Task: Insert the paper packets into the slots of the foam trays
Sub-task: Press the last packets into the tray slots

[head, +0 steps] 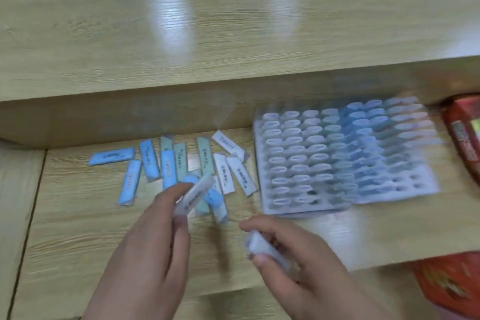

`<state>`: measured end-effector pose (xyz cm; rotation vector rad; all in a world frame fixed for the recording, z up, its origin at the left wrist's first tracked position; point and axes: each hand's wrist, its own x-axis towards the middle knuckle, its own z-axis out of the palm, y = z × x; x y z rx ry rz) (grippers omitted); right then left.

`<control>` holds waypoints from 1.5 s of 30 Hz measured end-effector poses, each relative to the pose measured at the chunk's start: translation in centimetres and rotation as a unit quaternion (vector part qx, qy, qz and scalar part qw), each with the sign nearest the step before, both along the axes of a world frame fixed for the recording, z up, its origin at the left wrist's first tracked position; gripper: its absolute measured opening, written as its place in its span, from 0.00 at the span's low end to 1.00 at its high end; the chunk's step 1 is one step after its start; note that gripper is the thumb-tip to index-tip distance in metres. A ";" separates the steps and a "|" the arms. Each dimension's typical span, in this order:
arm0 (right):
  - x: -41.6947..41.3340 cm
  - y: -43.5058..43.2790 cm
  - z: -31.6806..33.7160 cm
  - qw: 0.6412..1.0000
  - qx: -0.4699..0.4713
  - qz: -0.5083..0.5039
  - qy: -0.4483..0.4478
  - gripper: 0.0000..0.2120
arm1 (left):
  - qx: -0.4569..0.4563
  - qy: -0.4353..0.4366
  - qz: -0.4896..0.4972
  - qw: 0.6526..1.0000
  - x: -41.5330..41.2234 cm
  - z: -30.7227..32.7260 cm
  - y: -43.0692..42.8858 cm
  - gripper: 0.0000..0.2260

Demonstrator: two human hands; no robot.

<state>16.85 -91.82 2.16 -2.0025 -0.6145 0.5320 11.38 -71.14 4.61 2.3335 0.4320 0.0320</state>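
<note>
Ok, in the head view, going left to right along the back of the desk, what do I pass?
A blue packet lying crosswise → heap of loose packets → foam trays → red package at the right edge.

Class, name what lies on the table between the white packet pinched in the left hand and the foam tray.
In the head view, loose white packets and blue packets lie there on the table.

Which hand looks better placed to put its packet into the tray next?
Probably the right hand: it holds a white packet and is nearer the foam tray; the left hand is by the pile.
</note>
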 end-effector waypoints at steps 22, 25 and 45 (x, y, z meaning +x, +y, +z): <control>6.2 -7.5 0.1 0.952 0.135 -0.268 -0.062 0.09 | 0.177 -0.124 -0.131 0.967 3.1 -0.4 -11.6 0.16; 6.1 -7.4 -0.2 0.945 0.140 -0.283 -0.081 0.09 | 0.171 -0.118 -0.070 0.976 2.9 -0.9 -11.9 0.09; 7.1 -8.1 -2.2 0.949 0.024 -0.139 -0.281 0.04 | 0.172 -0.281 -0.127 0.936 4.6 -5.0 -12.9 0.05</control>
